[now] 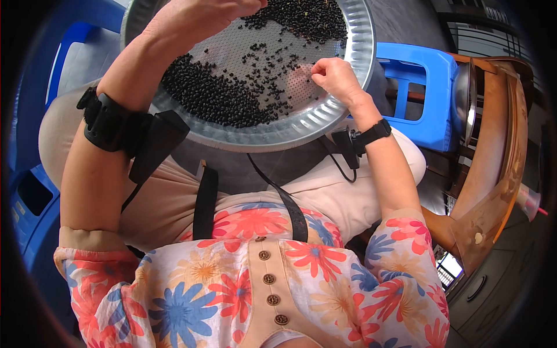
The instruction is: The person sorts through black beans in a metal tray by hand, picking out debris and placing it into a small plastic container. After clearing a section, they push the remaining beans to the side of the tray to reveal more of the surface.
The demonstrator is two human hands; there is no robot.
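Note:
A round metal tray [361, 43] with a fluted rim holds many black beans [214, 95]. They lie in a large heap at the near left, a second heap at the far side, and a loose scatter between. My right hand [338, 80] hovers over the tray's right part, its fingers curled in a pinch; anything between the fingertips is too small to make out. Over the far left of the tray reaches my left hand [212, 13], partly cut off by the upper edge of the view. Its visible fingers are drawn together, and what they hold, if anything, is hidden.
A blue plastic stool [432, 124] stands to the right, beside a metal bowl [464, 101] and a wooden chair [493, 145]. More blue plastic furniture [43, 214] is at the left. Black straps [206, 200] and a cable hang near my lap. A plastic cup [527, 200] is at far right.

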